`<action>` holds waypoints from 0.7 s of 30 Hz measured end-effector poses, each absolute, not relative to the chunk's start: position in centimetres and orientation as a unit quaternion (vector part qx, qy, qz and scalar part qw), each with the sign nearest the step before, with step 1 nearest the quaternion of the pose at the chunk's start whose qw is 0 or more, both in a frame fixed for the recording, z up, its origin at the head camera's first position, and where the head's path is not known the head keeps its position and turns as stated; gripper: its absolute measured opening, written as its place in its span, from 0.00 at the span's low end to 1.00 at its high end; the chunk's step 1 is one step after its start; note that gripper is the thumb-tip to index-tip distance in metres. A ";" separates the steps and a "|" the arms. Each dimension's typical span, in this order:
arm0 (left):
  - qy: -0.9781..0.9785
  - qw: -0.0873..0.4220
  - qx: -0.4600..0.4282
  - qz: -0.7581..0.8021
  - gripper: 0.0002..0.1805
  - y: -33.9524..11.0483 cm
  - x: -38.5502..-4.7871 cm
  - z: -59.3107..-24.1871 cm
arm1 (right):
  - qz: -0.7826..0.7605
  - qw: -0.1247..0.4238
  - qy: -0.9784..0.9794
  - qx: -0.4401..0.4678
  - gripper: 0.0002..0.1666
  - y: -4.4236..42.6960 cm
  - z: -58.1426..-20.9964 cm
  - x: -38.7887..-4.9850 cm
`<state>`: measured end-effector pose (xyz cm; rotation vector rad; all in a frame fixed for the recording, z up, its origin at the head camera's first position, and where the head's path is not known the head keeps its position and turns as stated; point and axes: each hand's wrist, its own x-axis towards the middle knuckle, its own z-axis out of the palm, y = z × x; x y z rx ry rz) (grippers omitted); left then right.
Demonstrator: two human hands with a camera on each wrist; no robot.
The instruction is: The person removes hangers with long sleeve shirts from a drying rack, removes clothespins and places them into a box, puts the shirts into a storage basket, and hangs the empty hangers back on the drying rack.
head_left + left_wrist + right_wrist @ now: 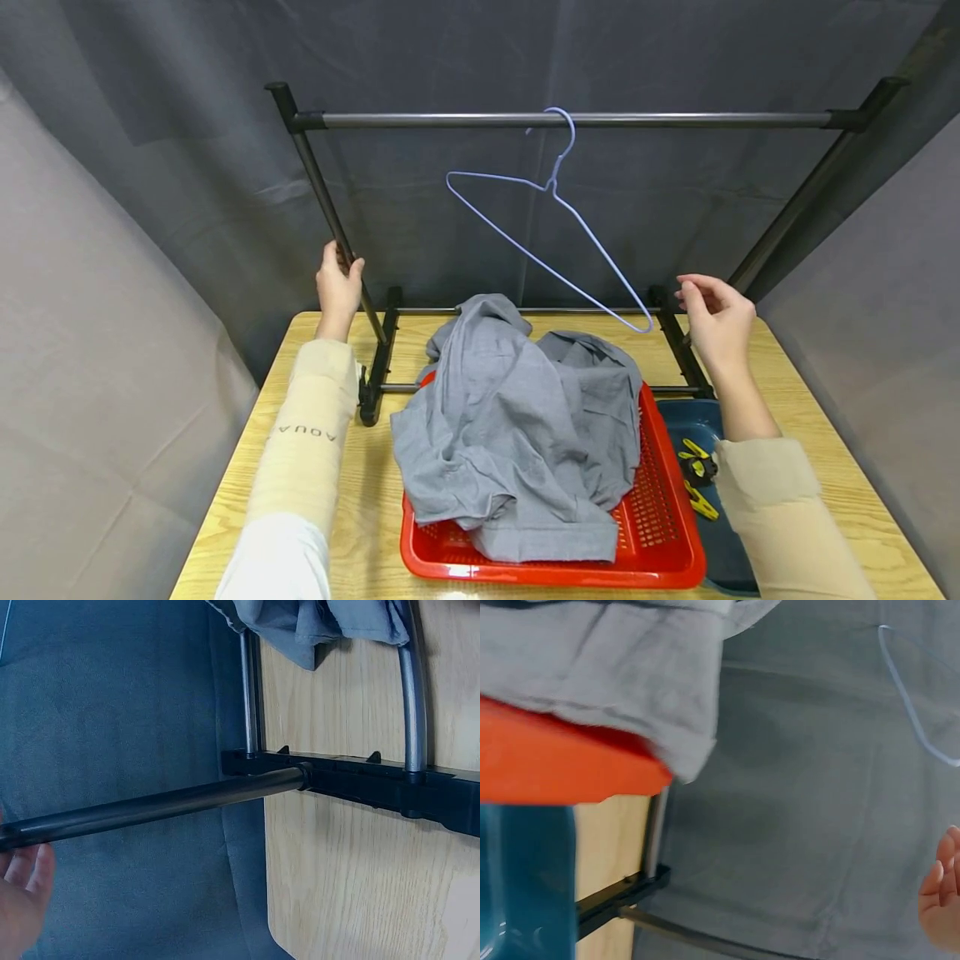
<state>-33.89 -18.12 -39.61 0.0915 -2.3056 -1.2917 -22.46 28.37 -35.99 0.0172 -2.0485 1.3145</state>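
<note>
My left hand (339, 287) grips the left post (165, 808) of a dark clothes rack, the post passing between thumb and fingers. On the rack's top rail (420, 121) hangs a light blue hanger (510, 242), tilted so that its right end is low. Just right of that end, my right hand (718, 321) is raised in the air with loosely bent fingers and holds nothing; in the right wrist view the hanger (906, 697) is apart from it. Below, crumpled grey cloth (517, 417) lies heaped in a red basket (671, 517), partly over its far rim.
A dark blue tray (731, 550) stands right of the basket, partly behind my right forearm, with yellow-and-black clips (699, 479) inside. The rack's feet (382, 367) stand on a wooden table (360, 517). Grey curtains (225, 167) surround the back and sides.
</note>
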 end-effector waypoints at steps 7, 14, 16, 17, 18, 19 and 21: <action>-0.845 0.260 0.037 -0.466 0.33 -17.5 -33.5 -40.4 | 0.423 0.245 -0.872 -0.033 0.13 30.4 -39.0 -22.9; -0.830 0.397 0.005 -0.392 0.24 -15.3 -33.5 -41.1 | 0.380 0.099 -0.920 -0.009 0.20 30.7 -41.0 -23.3; -0.842 0.379 -0.035 -0.382 0.21 -14.6 -33.4 -41.2 | 0.380 0.062 -0.923 -0.003 0.22 30.4 -41.4 -23.4; -0.851 0.356 -0.057 -0.381 0.20 -14.2 -33.4 -41.2 | 0.379 0.043 -0.924 -0.001 0.23 30.3 -41.7 -23.6; -0.863 0.324 -0.076 -0.380 0.19 -13.8 -33.3 -41.2 | 0.382 0.025 -0.924 0.001 0.24 30.1 -41.9 -23.7; -0.876 0.284 -0.094 -0.378 0.19 -13.4 -33.2 -41.2 | 0.381 0.006 -0.925 0.002 0.25 29.9 -42.1 -23.7; -0.906 0.192 -0.115 -0.360 0.20 -12.6 -33.0 -41.1 | 0.373 -0.032 -0.927 0.007 0.28 29.5 -42.5 -23.9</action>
